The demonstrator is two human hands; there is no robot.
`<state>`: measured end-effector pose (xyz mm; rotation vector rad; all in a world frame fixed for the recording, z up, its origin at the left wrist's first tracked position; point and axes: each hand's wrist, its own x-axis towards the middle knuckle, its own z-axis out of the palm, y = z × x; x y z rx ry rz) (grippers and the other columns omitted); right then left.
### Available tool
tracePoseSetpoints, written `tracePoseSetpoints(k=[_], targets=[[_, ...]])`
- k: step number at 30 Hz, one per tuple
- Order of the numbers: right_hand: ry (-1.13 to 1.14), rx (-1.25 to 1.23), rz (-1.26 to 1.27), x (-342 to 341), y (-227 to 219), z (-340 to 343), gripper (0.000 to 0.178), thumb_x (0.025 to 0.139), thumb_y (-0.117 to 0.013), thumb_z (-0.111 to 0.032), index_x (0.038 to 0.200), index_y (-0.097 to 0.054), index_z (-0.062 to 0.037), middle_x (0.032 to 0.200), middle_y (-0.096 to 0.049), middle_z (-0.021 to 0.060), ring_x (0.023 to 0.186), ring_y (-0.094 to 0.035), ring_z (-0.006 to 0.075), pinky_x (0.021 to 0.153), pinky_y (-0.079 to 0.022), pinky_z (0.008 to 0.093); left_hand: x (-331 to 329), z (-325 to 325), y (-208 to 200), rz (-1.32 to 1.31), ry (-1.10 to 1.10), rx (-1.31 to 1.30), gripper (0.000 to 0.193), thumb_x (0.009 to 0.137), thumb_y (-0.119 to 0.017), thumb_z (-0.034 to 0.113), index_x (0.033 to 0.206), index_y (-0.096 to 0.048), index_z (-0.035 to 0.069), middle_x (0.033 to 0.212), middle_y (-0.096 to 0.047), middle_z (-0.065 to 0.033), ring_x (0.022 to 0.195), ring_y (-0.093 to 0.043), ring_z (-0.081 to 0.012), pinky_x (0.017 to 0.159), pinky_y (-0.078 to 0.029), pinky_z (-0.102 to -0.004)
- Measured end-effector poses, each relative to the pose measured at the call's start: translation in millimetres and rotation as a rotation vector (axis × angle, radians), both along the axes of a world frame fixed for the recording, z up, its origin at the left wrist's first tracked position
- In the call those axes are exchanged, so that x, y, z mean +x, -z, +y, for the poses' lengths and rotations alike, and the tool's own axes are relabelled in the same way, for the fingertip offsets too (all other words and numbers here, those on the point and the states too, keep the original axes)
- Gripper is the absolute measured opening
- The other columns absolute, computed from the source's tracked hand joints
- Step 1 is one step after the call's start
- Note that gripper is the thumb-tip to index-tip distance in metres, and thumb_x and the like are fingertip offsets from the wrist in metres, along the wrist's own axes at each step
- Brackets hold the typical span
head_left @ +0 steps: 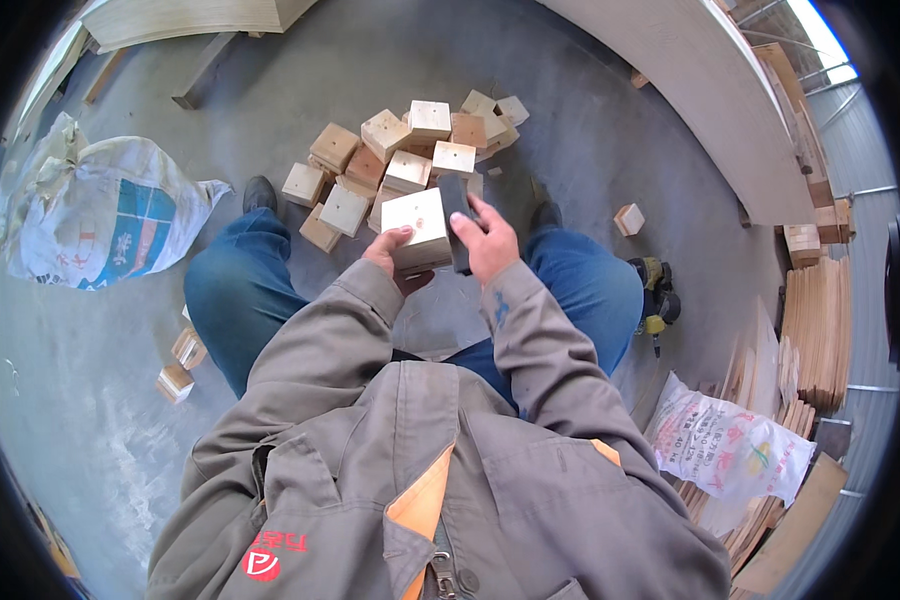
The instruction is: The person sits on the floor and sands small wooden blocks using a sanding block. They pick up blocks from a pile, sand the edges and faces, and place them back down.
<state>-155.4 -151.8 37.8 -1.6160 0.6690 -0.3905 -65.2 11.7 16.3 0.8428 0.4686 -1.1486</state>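
Between my knees my left hand (pixel 392 252) grips a pale wooden block (pixel 416 222), thumb on its near edge and the other fingers underneath. The block's light top face has a small brown mark. My right hand (pixel 487 240) is closed around a dark, flat sanding block (pixel 457 205), which it presses upright against the right side of the wood. What the sanding block's hidden face looks like I cannot see. Just beyond both hands lies a heap of similar wooden blocks (pixel 408 170), several with a small hole in the top.
To the left lies a white woven sack (pixel 90 215). A yellow-and-black cordless drill (pixel 655 295) is by my right knee, near a lone block (pixel 628 219). More blocks (pixel 176 382) lie at lower left. Stacked thin boards (pixel 815 330) and another sack (pixel 725 440) line the right side.
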Motion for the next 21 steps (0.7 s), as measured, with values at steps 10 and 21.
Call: tracePoseSetpoints(k=[10, 21], targets=[[-0.115, -0.213, 0.11, -37.1, -28.9, 30.7, 0.063, 0.094, -0.069, -0.027, 0.147, -0.05, 0.0027, 0.135, -0.061, 0.0234, 0.124, -0.061, 0.0309, 0.106, -0.047, 0.0382, 13.6, -19.4, 27.1, 0.016, -0.148, 0.052, 0.052, 0.087, -0.068, 0.043, 0.13, -0.059, 0.015, 0.121, -0.067, -0.0099, 0.11, -0.064, -0.0292, 0.093, -0.052, -0.0508], [0.01, -0.384, 0.149, 11.4, -2.9, -43.4, 0.063, 0.091, -0.07, -0.034, 0.143, -0.056, -0.0003, 0.127, -0.064, 0.029, 0.116, -0.063, 0.039, 0.103, -0.048, 0.0413, -3.4, -29.9, -2.3, 0.107, -0.016, 0.003, 0.059, 0.089, -0.065, 0.046, 0.138, -0.056, 0.015, 0.128, -0.065, -0.0105, 0.11, -0.063, -0.0313, 0.088, -0.053, -0.0512]])
